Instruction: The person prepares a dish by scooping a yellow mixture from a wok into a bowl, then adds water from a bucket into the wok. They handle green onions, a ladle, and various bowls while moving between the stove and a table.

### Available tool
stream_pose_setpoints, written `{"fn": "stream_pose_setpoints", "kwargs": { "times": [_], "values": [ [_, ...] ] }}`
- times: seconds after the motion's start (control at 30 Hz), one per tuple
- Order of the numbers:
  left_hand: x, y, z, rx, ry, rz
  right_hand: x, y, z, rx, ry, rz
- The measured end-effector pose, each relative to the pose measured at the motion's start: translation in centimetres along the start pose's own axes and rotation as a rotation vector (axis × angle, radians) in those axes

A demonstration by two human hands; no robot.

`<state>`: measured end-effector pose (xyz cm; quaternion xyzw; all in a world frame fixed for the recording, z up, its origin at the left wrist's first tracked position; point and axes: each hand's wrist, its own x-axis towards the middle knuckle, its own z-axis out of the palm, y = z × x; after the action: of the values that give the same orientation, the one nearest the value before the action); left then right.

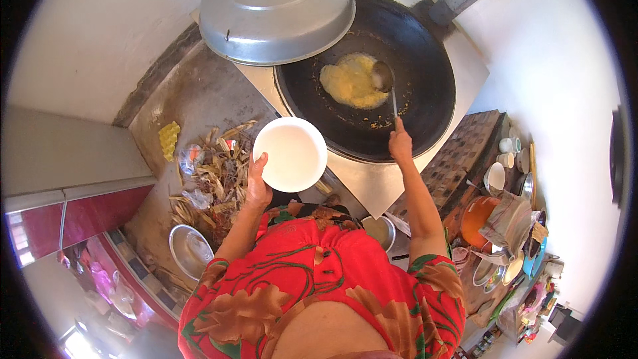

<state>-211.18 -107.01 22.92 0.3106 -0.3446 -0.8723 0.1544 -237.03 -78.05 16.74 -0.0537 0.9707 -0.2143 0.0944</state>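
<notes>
My right hand (400,143) is closed round the handle of a long ladle (383,77). The ladle's bowl rests at the right side of a yellow, egg-like mixture (352,83) in the bottom of a large dark wok (425,86). In my left hand (258,183) is a white bowl (290,153), gripped by its left rim with the thumb on top. The bowl is held in front of the wok's near left edge, and its inside looks plain white. A big domed metal lid (276,16) covers the wok's far left part.
Dry corn husks (212,179) lie on the floor at left. Metal basins stand on the floor, one on the left (191,250) and one on the right (380,231). A crowded counter (458,153) with bowls and an orange pot (477,221) runs along the right wall.
</notes>
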Motion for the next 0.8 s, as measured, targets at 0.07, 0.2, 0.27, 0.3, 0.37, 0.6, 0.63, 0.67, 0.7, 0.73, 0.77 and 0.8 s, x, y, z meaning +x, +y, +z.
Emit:
{"fn": "stream_pose_setpoints", "kwargs": {
  "times": [0.07,0.2,0.27,0.3,0.37,0.6,0.63,0.67,0.7,0.73,0.77,0.8],
  "values": [
    [-0.3,-0.1,-0.7,-0.020,0.008,0.007,-0.1,-1.2,-2.7,-0.078,-0.070,0.088],
    [0.0,-1.0,-0.7,-0.004,0.005,0.005,0.5,4.1,-0.9,-0.142,0.077,-0.033],
    [0.3,-2.0,-0.9,0.018,-0.010,-0.005,0.3,7.2,2.4,0.071,-0.052,0.041],
    [0.3,-2.1,-1.0,0.018,-0.012,0.000,-0.3,6.9,3.2,0.179,-0.122,0.069],
    [0.0,-2.1,-1.6,0.019,0.001,0.021,-2.8,1.4,2.5,0.499,-0.317,0.244],
    [0.2,-2.8,-0.5,0.040,0.010,0.021,-3.0,-8.2,1.3,1.186,-0.422,0.701],
    [0.2,-2.7,-0.6,0.039,0.008,0.012,-2.4,-7.9,1.6,1.120,-0.405,0.637],
    [0.1,-2.6,-0.6,0.037,0.005,0.004,-1.6,-7.4,1.7,1.052,-0.389,0.573],
    [-0.1,-2.4,-0.6,0.018,0.008,-0.006,-1.0,-6.9,1.8,0.985,-0.377,0.506],
    [-0.3,-2.0,-0.4,-0.002,0.008,-0.016,-0.6,-6.3,1.3,0.855,-0.331,0.435],
    [-0.4,-1.7,-0.3,-0.022,0.008,-0.025,0.4,-4.3,1.5,0.619,-0.266,0.291],
    [-0.2,-1.7,-0.2,-0.030,-0.004,-0.032,1.8,-1.4,2.3,0.309,-0.059,0.087]
  ]
}}
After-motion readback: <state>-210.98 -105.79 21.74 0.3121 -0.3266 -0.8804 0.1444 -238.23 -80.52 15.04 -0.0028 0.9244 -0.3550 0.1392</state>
